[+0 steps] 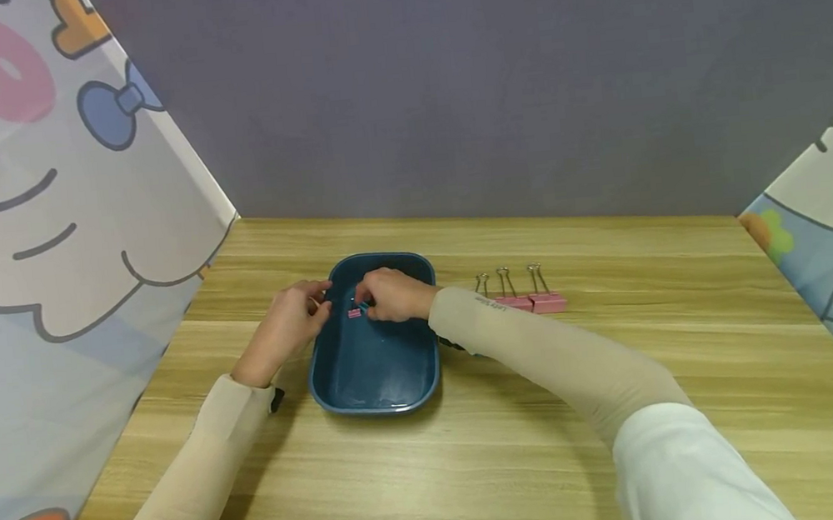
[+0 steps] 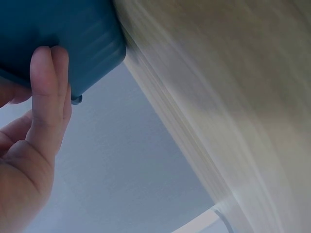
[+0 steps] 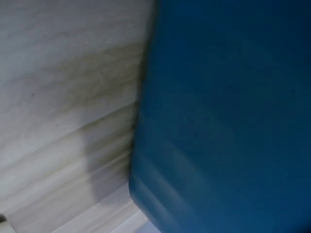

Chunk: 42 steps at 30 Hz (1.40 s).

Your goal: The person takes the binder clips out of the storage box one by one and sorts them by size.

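My right hand (image 1: 393,294) reaches into a dark blue tray (image 1: 375,381) and pinches a small light-blue binder clip (image 1: 363,306) between thumb and fingers. Just left of the fingertips, a small pink binder clip (image 1: 354,313) lies on the tray floor. My left hand (image 1: 292,318) holds the tray's left rim. In the left wrist view, two of its fingers (image 2: 44,82) lie against the outer wall, with another digit over the rim. The right wrist view has only the tray's outer wall (image 3: 209,145) and tabletop, so the right hand is hidden there.
Larger pink binder clips (image 1: 549,303) stand in a row right of the tray, wire handles upward, partly behind my right forearm. The wooden table (image 1: 657,337) meets a grey panel (image 1: 477,103) at the back. Cartoon-printed sheets (image 1: 46,245) flank both sides.
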### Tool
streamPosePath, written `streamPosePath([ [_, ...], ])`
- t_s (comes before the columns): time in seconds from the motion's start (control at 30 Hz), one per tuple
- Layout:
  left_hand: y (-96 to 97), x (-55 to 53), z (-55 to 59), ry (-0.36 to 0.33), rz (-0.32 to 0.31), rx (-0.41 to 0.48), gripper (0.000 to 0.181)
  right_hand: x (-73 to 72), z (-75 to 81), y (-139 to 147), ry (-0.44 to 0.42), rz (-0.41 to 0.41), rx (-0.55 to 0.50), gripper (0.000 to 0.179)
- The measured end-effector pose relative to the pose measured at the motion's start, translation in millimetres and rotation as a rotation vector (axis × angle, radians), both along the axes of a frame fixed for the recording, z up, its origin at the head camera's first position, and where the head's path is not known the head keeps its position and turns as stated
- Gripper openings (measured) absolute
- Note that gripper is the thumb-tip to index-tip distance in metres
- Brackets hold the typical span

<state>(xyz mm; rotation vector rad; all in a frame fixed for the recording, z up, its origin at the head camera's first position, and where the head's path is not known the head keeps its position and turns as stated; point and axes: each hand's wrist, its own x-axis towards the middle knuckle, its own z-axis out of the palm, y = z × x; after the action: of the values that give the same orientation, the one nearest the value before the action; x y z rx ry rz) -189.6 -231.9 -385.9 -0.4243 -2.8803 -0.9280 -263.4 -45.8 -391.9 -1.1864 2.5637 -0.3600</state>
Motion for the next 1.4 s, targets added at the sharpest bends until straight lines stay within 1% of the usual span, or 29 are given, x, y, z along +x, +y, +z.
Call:
streamPosePath([
  [0.13, 1.2, -0.3, 0.6, -0.004, -0.001, -0.001, 0.032, 1.0, -0.1, -1.1, -0.001, -0.006, 0.025, 0.029],
  [0.33, 0.7, -0.9, 0.4, -0.013, 0.002, 0.008, 0.033, 2.8, -0.5, -0.6, -0.016, -0.032, 0.012, 0.024],
  [0.5, -0.6, -0.2, 0.9, -0.013, 0.002, 0.004, 0.033, 4.8, -1.5, 1.1, 0.019, -0.001, 0.008, 0.015],
  [0.63, -0.7, 0.8, 1.6, -0.011, 0.003, 0.000, 0.033, 5.3, -2.5, 3.6, 0.032, 0.025, -0.019, 0.003],
  [0.67, -0.7, 1.0, 1.7, -0.011, 0.006, -0.001, 0.033, 5.3, -2.7, 4.3, 0.032, 0.033, -0.030, 0.003],
  [0.77, -0.2, 1.4, 1.8, -0.011, 0.009, -0.004, 0.033, 5.3, -3.1, 6.3, 0.038, 0.048, -0.058, 0.007],
  [0.9, 0.2, 0.9, 2.1, -0.004, 0.005, -0.005, 0.033, 6.7, -1.8, 8.5, 0.027, 0.036, -0.080, 0.005],
  [1.07, 0.4, 0.2, 2.0, -0.006, 0.002, -0.001, 0.033, 9.5, 0.3, 10.4, 0.005, 0.002, -0.048, 0.007],
  [1.4, 1.3, -0.2, 1.4, -0.005, 0.007, -0.008, 0.033, 12.8, 1.8, 11.9, -0.018, -0.028, -0.020, 0.011],
])
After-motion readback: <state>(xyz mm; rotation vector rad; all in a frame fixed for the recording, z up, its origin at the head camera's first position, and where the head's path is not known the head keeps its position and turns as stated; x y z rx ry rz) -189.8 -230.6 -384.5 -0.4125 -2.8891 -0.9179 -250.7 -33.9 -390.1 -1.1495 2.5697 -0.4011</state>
